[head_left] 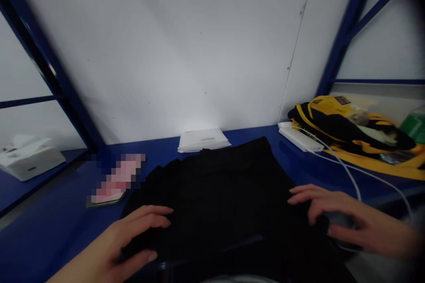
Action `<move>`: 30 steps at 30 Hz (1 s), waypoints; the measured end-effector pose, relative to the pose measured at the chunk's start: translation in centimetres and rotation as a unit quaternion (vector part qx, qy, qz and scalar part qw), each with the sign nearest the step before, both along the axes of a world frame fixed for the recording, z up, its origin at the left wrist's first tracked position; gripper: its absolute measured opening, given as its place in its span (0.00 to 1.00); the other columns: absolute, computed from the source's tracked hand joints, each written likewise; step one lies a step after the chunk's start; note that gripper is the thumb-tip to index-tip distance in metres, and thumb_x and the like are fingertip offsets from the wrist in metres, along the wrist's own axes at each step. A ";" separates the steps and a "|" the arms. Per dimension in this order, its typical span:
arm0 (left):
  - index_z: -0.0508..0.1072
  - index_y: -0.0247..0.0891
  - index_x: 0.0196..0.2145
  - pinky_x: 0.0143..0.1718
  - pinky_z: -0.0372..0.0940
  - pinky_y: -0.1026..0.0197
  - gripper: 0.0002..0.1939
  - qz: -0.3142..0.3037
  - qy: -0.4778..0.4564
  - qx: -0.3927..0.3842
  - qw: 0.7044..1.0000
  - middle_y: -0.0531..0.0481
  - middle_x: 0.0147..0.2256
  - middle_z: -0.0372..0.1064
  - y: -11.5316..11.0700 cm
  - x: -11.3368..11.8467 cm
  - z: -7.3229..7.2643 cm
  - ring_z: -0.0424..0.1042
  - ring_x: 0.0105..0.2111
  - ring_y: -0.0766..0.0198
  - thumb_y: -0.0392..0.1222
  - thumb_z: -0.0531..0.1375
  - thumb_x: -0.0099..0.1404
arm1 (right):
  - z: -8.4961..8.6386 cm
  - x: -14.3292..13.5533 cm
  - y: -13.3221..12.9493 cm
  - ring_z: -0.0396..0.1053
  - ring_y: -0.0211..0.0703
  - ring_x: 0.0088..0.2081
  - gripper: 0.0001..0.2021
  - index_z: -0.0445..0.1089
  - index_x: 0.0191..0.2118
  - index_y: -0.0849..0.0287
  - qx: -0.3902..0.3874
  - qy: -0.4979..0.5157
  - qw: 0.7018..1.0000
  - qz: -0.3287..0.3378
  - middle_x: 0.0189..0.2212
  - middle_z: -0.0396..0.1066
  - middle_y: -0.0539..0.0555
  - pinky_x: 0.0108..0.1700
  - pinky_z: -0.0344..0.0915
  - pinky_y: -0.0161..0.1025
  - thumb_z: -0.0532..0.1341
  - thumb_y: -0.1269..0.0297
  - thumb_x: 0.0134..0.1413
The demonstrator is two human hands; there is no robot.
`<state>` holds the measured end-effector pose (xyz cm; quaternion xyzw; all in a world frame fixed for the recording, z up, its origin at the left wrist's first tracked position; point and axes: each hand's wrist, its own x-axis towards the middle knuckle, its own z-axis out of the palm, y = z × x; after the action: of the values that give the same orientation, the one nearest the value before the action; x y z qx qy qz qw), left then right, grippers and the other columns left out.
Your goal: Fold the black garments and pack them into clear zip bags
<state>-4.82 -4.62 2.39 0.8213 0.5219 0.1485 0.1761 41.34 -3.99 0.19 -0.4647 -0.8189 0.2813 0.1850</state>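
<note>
Left hand [128, 236], fingers parted, on left side of black cloth [226, 199]; right hand [345, 212], well apart, curled at cloth's right edge, grip unclear. Cloth: spread near centre on worktop [43, 230]; probably best flattened by light, even outward pressure.

The left hand [129, 239] is palm down, thumb [141, 261] apart; the right hand [348, 219] has bent fingers [317, 205].
</note>
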 end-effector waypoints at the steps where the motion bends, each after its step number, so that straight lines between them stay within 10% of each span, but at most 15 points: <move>1: 0.71 0.50 0.41 0.50 0.60 0.56 0.12 0.010 -0.014 -0.009 1.000 0.53 0.51 0.63 0.0 0.1 0.0 0.64 0.49 0.56 0.46 0.56 0.58 | 0.0 0.1 0.2 0.51 0.55 0.57 0.08 0.71 0.35 0.49 0.000 0.004 1.000 -0.007 0.51 0.64 0.53 0.56 0.51 0.51 0.58 0.57 0.49; 11: 0.66 0.40 0.27 0.20 0.58 0.69 0.15 0.142 -0.174 -0.046 0.973 0.56 0.21 0.62 4.0 2.6 1.6 0.62 0.21 0.67 0.55 0.54 0.56 | 1.4 -2.3 5.7 0.66 0.42 0.32 0.16 0.67 0.33 0.55 -0.054 0.146 0.974 -0.165 0.30 0.69 0.50 0.34 0.63 0.35 0.57 0.47 0.47; 19: 0.66 0.40 0.28 0.25 0.57 0.64 0.16 0.157 0.016 -0.014 0.987 0.53 0.24 0.67 6.1 2.7 1.2 0.67 0.26 0.61 0.54 0.49 0.57 | -0.5 -2.7 9.0 0.57 0.34 0.18 0.17 0.63 0.32 0.59 -0.066 0.052 0.981 -0.174 0.19 0.61 0.46 0.19 0.53 0.32 0.52 0.48 0.49; 25: 0.64 0.41 0.29 0.25 0.54 0.62 0.12 0.205 0.122 0.027 0.971 0.53 0.24 0.68 5.7 3.5 1.7 0.68 0.25 0.60 0.50 0.47 0.57 | 0.2 -2.1 9.6 0.65 0.41 0.24 0.13 0.64 0.35 0.57 0.115 -0.165 0.954 -0.223 0.23 0.67 0.50 0.24 0.58 0.36 0.52 0.54 0.50; 30: 0.63 0.38 0.37 0.29 0.59 0.58 0.16 0.256 0.142 0.098 0.951 0.45 0.34 0.69 5.2 3.8 1.1 0.70 0.33 0.54 0.49 0.44 0.58 | 3.5 -6.7 8.3 0.64 0.50 0.45 0.17 0.62 0.47 0.58 0.276 -0.136 0.939 -0.151 0.44 0.66 0.58 0.47 0.61 0.47 0.49 0.57 0.55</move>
<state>-1.00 0.53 3.46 0.6856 0.7174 0.1207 -0.0254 34.62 4.27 3.65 -0.5473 -0.8020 -0.0530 0.2334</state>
